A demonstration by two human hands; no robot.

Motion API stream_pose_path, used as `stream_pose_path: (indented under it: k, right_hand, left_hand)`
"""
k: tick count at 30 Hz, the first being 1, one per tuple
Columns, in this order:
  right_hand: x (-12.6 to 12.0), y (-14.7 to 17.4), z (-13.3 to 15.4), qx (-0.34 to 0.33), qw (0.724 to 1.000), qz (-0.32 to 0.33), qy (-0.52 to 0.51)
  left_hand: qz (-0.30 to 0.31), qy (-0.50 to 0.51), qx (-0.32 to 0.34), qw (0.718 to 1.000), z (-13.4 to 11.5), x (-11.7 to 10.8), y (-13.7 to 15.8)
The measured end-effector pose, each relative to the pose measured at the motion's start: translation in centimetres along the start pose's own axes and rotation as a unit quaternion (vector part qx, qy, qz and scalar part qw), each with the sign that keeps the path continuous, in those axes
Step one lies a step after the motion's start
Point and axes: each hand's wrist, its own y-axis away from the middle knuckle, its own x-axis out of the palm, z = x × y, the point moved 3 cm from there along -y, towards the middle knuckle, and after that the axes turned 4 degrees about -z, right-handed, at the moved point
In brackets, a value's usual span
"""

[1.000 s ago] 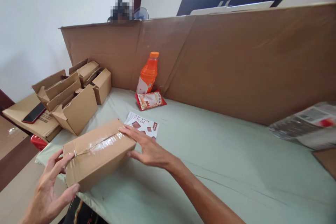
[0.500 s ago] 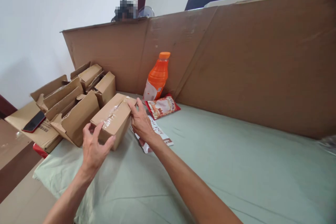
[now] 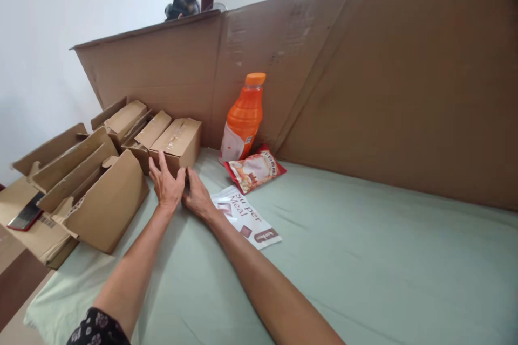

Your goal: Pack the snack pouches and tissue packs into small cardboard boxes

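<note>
A closed cardboard box (image 3: pixel 180 137) with clear tape along its top stands among other boxes, against the tall cardboard panel. My left hand (image 3: pixel 167 183) is open, its spread fingers touching the front face of this box. At the box's lower right corner is my right hand (image 3: pixel 198 194), fingers stretched toward the box and not wrapped round it; some fingertips are hidden. To the right lie a white "Super Meal" packet (image 3: pixel 249 218) and a red-and-white snack bag (image 3: pixel 257 170). An orange bottle (image 3: pixel 245 118) leans slightly behind them.
Several flapped cardboard boxes (image 3: pixel 103 207) crowd the left, with a phone (image 3: pixel 26 213) on flat cardboard beside them. A tall cardboard panel (image 3: pixel 384 91) closes off the back. Pale green cloth (image 3: pixel 364 264) covers the surface. A person's head (image 3: pixel 182 5) shows behind the panel.
The taped box has gone from between my hands, nearer me, back to beside the other boxes. Both hands have come closer together, and the white packet is now more uncovered. The view has shifted.
</note>
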Motion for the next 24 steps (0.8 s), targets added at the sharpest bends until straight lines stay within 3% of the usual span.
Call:
stream_pose_path:
  k: [5, 11, 15, 19, 22, 24]
  right_hand:
    - [0.7, 0.2, 0.4, 0.009, 0.998, 0.019, 0.06]
    - [-1.2, 1.5, 4.4, -0.034, 0.981, 0.049, 0.185]
    - [-4.2, 4.3, 6.2, -0.08, 0.961, 0.065, 0.256]
    - [-7.9, 9.2, 6.9, -0.1, 0.95, 0.058, 0.289]
    - [-11.6, 13.2, 6.8, -0.121, 0.947, 0.067, 0.291]
    - [-15.2, 15.6, 6.4, -0.147, 0.944, 0.067, 0.289]
  left_hand:
    - [0.027, 0.027, -0.007, 0.999, 3.1, 1.5, 3.4]
    - [0.099, 0.06, 0.026, 0.993, 3.8, -0.1, 4.7]
    - [0.143, 0.061, 0.073, 0.985, 2.5, -0.7, 5.3]
    - [0.179, 0.046, 0.139, 0.973, 0.6, -0.3, 8.4]
    - [0.203, 0.029, 0.188, 0.96, -1.2, 0.7, 11.2]
    - [0.218, 0.016, 0.22, 0.951, -2.6, 1.5, 12.7]
